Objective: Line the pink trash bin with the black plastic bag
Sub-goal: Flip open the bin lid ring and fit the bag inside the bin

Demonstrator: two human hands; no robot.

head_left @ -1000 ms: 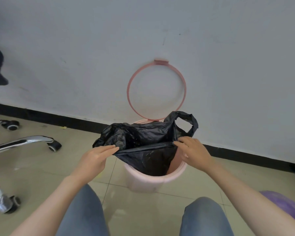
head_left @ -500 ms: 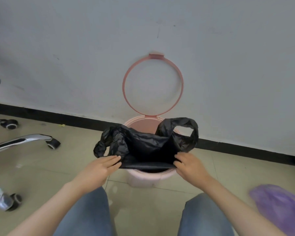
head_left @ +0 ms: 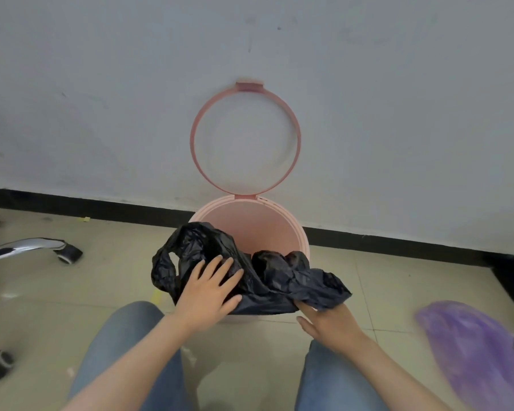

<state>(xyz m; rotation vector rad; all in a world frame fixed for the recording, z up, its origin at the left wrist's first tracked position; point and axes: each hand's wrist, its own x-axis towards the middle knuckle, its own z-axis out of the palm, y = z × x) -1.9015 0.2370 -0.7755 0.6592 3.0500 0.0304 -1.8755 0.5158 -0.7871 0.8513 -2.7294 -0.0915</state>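
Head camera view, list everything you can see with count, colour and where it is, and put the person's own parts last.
Round plastic trash bin: one, pink, on the floor against the wall, open.
Hinged ring frame: one, pink, flipped up against the wall above the bin.
Crumpled plastic bag: one, black, draped over the bin's near rim, not yet spread inside.
Office chair base: chrome legs with black casters, far left.
Purple bag-like object: one, blurred, lower right on the floor.
Baseboard: black strip along the white wall.
Tiled floor: beige.
Legs: two, in blue jeans, bottom.
Left hand: flat on the bag.
Right hand: under the bag's right edge.
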